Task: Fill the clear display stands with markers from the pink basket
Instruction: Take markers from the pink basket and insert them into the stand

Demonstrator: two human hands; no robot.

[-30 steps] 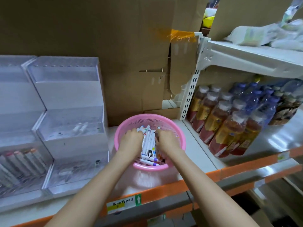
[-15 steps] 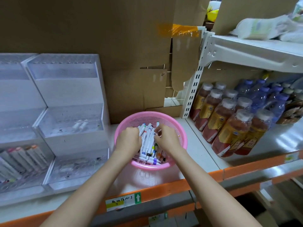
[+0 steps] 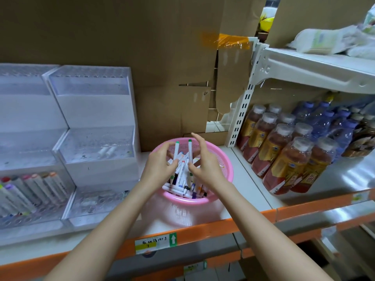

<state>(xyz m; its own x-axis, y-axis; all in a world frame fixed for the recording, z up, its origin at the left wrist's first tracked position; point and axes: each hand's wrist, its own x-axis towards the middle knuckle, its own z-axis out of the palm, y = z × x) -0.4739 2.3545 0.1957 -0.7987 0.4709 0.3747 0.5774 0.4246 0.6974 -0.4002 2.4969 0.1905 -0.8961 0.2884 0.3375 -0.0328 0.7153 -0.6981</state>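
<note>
l hand (image 3: 160,166) pinches green-cap marker (image 3: 176,152), r hand (image 3: 204,164) pinches 2nd marker (image 3: 190,152) (spare fingers splayed), both over pink basket (image 3: 224,173).

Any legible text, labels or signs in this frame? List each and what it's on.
None reads cleanly enough to quote.
Shelf-edge label on the orange rail: handwritten line, illegible; white up-arrow on green.
Bottles: labels blurred.
Markers in the pink basket: print too small.
Lower label under the rail: blurred.

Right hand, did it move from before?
Yes. The right hand rose from deep in the pink basket to above its far rim, pinching a green-capped marker.
</note>
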